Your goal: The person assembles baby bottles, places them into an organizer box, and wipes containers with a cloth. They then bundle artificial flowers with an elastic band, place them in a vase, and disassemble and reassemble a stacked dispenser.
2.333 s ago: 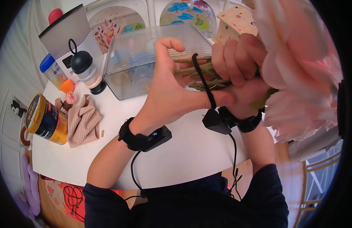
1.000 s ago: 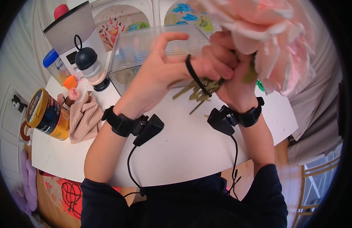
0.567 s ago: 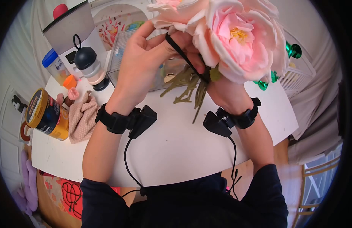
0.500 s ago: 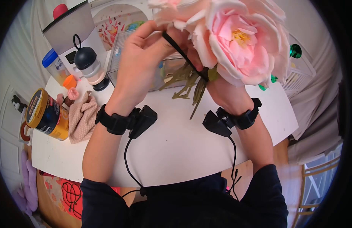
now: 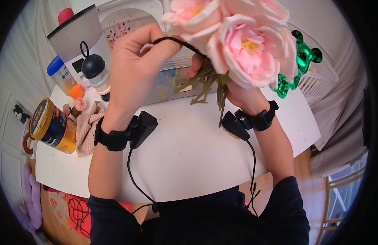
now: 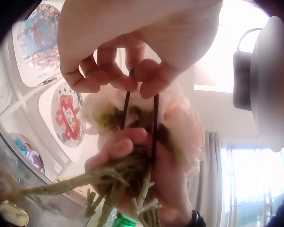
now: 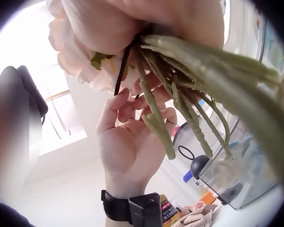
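Observation:
A bunch of pale pink flowers (image 5: 250, 53) stands upright with its blooms up and green stems (image 5: 203, 83) spread downward. My right hand (image 5: 247, 99) grips the stems just below the blooms, mostly hidden behind them in the head view. To the left, my left hand (image 5: 133, 67) pinches a loop of black elastic band (image 5: 178, 40) between thumb and fingers. In the left wrist view, two taut strands of the band (image 6: 155, 125) run from those fingertips to the stems at the right hand. Cut stem ends (image 7: 156, 135) stick out past the right hand in the right wrist view.
Behind the hands on the white table (image 5: 185, 163) is a clear plastic box (image 5: 156, 92). A shiny green figure (image 5: 304, 57) and a white basket (image 5: 325, 77) stand right. Left are a yellow tub (image 5: 54, 126), a beige cloth (image 5: 87, 130) and a dark-lidded bottle (image 5: 95, 69).
The bunch has swung from lying sideways at the right to upright, nearer the middle. My left hand, earlier with the band round its thumb, has moved left and now pinches it, stretched from the stems.

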Motion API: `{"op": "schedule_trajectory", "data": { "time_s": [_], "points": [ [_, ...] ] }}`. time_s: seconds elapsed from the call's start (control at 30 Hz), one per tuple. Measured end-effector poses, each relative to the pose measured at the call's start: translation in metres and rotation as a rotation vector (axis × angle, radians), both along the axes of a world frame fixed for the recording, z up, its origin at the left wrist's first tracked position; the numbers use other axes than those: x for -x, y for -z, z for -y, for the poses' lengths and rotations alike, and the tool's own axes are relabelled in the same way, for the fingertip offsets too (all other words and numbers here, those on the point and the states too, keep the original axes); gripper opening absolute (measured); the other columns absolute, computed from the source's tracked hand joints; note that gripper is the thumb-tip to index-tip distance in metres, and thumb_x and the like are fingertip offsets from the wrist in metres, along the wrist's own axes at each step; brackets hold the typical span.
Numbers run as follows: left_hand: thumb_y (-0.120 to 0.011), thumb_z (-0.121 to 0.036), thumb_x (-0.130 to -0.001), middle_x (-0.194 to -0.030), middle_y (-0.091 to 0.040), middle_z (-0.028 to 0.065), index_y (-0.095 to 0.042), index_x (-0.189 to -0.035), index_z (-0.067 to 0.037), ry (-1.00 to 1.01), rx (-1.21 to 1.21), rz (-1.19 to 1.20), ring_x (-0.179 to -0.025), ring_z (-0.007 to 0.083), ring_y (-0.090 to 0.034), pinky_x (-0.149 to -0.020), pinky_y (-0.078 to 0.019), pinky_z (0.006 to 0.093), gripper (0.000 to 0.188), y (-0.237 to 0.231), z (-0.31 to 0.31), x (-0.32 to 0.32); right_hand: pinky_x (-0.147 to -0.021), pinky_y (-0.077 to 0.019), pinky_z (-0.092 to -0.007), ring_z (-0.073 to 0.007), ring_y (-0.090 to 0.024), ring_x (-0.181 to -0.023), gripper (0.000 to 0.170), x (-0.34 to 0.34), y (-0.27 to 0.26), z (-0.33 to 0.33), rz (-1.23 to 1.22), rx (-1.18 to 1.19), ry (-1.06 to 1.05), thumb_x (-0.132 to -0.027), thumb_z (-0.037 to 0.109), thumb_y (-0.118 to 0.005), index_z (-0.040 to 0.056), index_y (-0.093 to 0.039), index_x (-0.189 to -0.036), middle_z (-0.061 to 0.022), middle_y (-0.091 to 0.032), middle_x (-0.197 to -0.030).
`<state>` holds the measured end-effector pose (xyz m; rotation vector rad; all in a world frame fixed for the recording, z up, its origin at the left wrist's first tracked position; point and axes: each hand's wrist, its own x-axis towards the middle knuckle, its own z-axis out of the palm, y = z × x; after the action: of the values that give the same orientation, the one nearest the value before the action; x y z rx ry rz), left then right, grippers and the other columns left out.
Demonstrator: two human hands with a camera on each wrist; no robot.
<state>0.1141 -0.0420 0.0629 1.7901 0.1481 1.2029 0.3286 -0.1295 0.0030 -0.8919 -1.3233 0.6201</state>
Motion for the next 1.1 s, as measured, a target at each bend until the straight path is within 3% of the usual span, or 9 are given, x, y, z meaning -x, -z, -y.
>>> {"op": "schedule_trajectory", "data": {
  "time_s": [0.13,0.33,0.4,0.43,0.5,0.6,0.7,0.93,1.1],
  "points": [
    [-0.073,-0.006,-0.094,-0.089,-0.064,0.0037,-0.060,-0.078,-0.004,-0.015,-0.047,0.132,-0.085,0.0104,-0.061,-0.086,-0.0491,0.0297,0.021,0.003,0.003,-0.007,-0.085,-0.0612,-0.0377,-0.0240,-0.073,-0.094,0.041,0.012,-0.015,0.010,-0.131,-0.033,-0.038,-0.114,0.037,-0.055,0.0002,-0.061,-0.131,-0.0146,-0.073,-0.103],
    [-0.052,-0.019,-0.103,-0.091,-0.051,0.0046,-0.054,-0.093,-0.003,0.575,0.207,0.213,-0.089,0.0194,-0.051,-0.100,-0.0413,0.0390,0.020,0.000,-0.003,-0.002,-0.083,-0.0611,-0.0353,-0.0223,-0.073,-0.092,0.033,0.000,-0.009,0.001,0.023,-0.168,0.075,-0.116,0.030,-0.053,0.0013,-0.058,-0.131,-0.0134,-0.071,-0.108],
    [-0.051,-0.021,-0.106,-0.086,-0.044,0.0010,-0.060,-0.121,0.006,0.817,0.326,0.256,-0.077,0.0160,-0.046,-0.089,-0.0418,0.0366,0.033,-0.001,-0.006,-0.002,-0.083,-0.0611,-0.0348,-0.0216,-0.073,-0.092,0.032,-0.004,-0.010,0.003,0.034,-0.187,0.141,-0.116,0.029,-0.053,0.0031,-0.058,-0.133,-0.0125,-0.070,-0.111],
    [-0.051,-0.021,-0.106,-0.086,-0.044,0.0010,-0.060,-0.121,0.006,0.821,0.323,0.255,-0.077,0.0160,-0.046,-0.089,-0.0418,0.0366,0.033,-0.001,-0.003,-0.003,-0.083,-0.0609,-0.0344,-0.0206,-0.072,-0.093,0.031,-0.007,-0.008,0.003,0.079,-0.218,0.176,-0.116,0.029,-0.053,0.0046,-0.057,-0.134,-0.0115,-0.070,-0.113],
    [-0.051,-0.019,-0.107,-0.087,-0.046,-0.0009,-0.047,-0.151,0.013,0.763,0.435,0.278,-0.070,0.0104,-0.042,-0.080,-0.0398,0.0329,0.054,-0.005,0.012,-0.004,-0.084,-0.0607,-0.0340,-0.0196,-0.072,-0.094,0.030,-0.014,0.003,-0.005,0.126,-0.251,0.215,-0.116,0.028,-0.054,0.0062,-0.057,-0.135,-0.0104,-0.069,-0.115],
    [-0.049,-0.015,-0.109,-0.086,-0.046,-0.0016,-0.032,-0.162,0.015,0.564,0.693,0.258,-0.066,0.0062,-0.038,-0.073,-0.0373,0.0267,0.063,-0.011,0.025,-0.006,-0.088,-0.0594,-0.0347,-0.0179,-0.071,-0.097,0.032,-0.027,0.020,-0.021,0.206,-0.361,0.570,-0.115,0.032,-0.055,0.0066,-0.057,-0.135,-0.0087,-0.069,-0.114],
    [-0.054,-0.014,-0.106,-0.084,-0.048,-0.0018,-0.055,-0.143,0.012,0.600,0.796,0.233,-0.062,0.0075,-0.040,-0.074,-0.0403,0.0298,0.045,0.001,0.012,-0.008,-0.090,-0.0567,-0.0354,-0.0176,-0.065,-0.094,0.028,-0.033,0.019,-0.020,0.144,-0.388,0.419,-0.115,0.033,-0.056,0.0072,-0.056,-0.124,-0.0066,-0.065,-0.107],
    [-0.056,-0.013,-0.107,-0.080,-0.044,-0.0059,-0.058,-0.141,0.012,0.649,0.827,0.088,-0.058,0.0057,-0.032,-0.063,-0.0345,0.0253,0.041,0.017,0.008,-0.019,-0.093,-0.0504,-0.0373,-0.0167,-0.052,-0.088,0.032,-0.040,0.001,-0.017,0.009,-0.463,0.058,-0.113,0.036,-0.058,0.0085,-0.055,-0.098,-0.0016,-0.054,-0.091],
    [-0.062,-0.008,-0.098,-0.080,-0.043,-0.0060,-0.060,-0.103,-0.002,0.428,0.698,0.000,-0.059,0.0052,-0.034,-0.064,-0.0368,0.0265,0.008,0.010,0.020,-0.017,-0.092,-0.0479,-0.0385,-0.0178,-0.046,-0.087,0.037,-0.011,-0.011,-0.003,-0.234,-0.424,-0.050,-0.112,0.038,-0.060,0.0104,-0.047,-0.090,-0.0008,-0.046,-0.087]
  ]
}}
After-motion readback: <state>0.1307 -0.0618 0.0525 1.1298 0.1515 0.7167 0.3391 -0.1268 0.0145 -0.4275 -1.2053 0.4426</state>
